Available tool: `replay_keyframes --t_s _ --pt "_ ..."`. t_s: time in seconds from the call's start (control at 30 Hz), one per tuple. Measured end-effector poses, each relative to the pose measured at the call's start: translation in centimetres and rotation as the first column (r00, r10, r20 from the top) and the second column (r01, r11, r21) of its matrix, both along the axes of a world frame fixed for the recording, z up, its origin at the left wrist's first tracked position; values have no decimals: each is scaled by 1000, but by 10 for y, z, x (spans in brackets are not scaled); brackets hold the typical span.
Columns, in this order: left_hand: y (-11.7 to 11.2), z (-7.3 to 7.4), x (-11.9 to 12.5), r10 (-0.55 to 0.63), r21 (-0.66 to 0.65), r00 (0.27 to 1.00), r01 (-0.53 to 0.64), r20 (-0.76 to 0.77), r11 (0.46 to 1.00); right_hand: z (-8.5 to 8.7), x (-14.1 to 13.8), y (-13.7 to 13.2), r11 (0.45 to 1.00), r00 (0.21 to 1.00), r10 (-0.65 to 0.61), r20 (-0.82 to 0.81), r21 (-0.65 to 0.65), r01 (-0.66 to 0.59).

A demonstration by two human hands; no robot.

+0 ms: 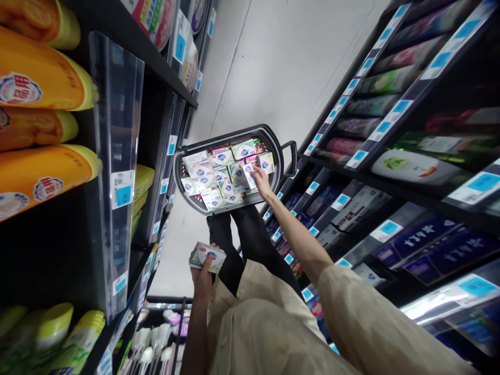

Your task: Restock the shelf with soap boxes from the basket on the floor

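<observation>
A dark shopping basket with a handle at its right end stands on the floor in front of my legs. Inside it lie several small soap boxes, white and green with a blue round logo. My right hand reaches into the basket's right side, its fingers closed on a white soap box. Lower down, beside my knee, my left hand grips soap boxes, apparently stacked, with the thumb across the top one. The fingers beneath them are mostly hidden.
Shelving with orange bottles and clear price rails rises close on the left. On the right, a shelf carries bottles and dark blue boxes. White brushes hang at the bottom left. Pale floor runs between the shelves.
</observation>
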State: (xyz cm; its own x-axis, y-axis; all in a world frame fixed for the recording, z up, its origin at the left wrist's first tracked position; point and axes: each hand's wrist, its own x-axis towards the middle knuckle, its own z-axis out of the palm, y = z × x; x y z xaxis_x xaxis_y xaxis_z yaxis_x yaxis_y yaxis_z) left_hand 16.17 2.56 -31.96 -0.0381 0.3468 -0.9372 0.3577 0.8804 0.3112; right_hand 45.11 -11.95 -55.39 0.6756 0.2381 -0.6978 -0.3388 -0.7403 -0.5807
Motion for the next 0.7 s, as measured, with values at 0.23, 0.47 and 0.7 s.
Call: replay_keyframes --t_s 0.23,0.47,0.7 --pt "-1 -1 -4 -17 28 997 19 -69 999 -9 -37 52 932 960 174 218 -351 -89" --pt "1 -2 -9 -17 65 997 21 -70 998 -15 -31 85 855 952 290 99 -473 -212" --pt "0 1 -12 -23 92 999 26 -32 995 -7 -17 86 886 944 288 161 -418 -199"
